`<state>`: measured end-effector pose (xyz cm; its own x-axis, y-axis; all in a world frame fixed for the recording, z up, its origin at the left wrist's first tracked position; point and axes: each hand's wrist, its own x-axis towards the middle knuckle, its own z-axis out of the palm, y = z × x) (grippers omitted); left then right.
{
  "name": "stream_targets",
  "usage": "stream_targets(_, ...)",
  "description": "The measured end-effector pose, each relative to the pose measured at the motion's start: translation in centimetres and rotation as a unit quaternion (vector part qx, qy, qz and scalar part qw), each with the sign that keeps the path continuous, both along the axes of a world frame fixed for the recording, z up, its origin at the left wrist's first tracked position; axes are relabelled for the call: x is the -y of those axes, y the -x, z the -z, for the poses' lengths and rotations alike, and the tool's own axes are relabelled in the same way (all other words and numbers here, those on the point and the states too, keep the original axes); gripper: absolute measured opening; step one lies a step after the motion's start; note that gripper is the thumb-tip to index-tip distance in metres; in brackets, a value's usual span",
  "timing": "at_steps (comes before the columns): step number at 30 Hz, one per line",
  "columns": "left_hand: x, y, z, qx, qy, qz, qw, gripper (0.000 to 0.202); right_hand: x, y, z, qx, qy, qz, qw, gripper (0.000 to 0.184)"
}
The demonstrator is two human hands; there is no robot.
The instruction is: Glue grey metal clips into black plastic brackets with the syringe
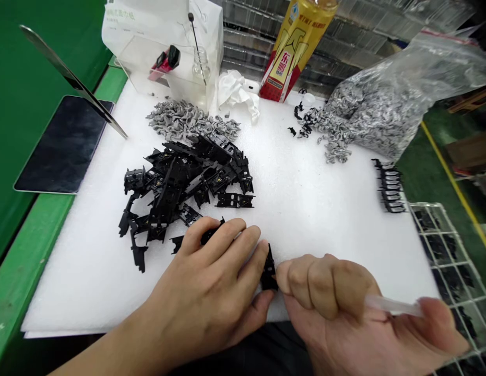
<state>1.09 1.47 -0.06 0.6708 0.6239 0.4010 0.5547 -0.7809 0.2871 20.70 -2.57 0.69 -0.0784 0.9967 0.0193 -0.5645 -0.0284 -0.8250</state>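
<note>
Pinching a small black plastic part (269, 269) between them, the two hands sit just above the near edge of a white foam sheet (324, 219). The left hand (203, 282) holds the part with its thumb, its curled fingers lying beside a second black piece (211, 235). The right hand (332, 303) is clenched, its knuckles against the part and a clear plastic tube (393, 306) gripped in its fingers. On the foam lie a heap of black plastic parts (184, 188), a neat row of black parts (390, 185), grey metal clips (188, 121) and a bulging plastic bag of clips (387, 107). Behind stands a yellow drink bottle (293, 47), a wire basket (442, 261) sits right, and a tablet (62, 146) lies left.
</note>
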Motion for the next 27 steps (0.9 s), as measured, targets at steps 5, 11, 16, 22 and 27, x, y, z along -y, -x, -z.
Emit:
stream_targets(5,-0.1,0.1,0.0,-0.002,0.001,0.004,1.0,0.036,0.1,-0.2,0.0,-0.001,-0.005,-0.001,1.0,0.056)
stream_targets(11,0.0,0.0,0.0,-0.002,0.007,0.003,1.0,0.037,0.3,-0.3,0.0,0.006,-0.003,-0.013,1.0,0.056)
stream_targets(16,0.1,0.0,-0.2,0.0,0.019,-0.004,1.0,0.036,0.3,-0.5,0.0,0.012,-0.01,-0.019,1.0,0.054)
stream_targets(22,0.2,0.0,-0.2,-0.001,0.024,-0.003,1.0,0.037,0.9,-0.2,-0.1,0.01,0.005,0.009,1.0,0.056)
stream_targets(27,0.3,0.0,-0.1,0.009,0.032,-0.005,0.999,0.035,1.8,0.6,0.3,0.08,0.006,0.037,0.996,0.059)
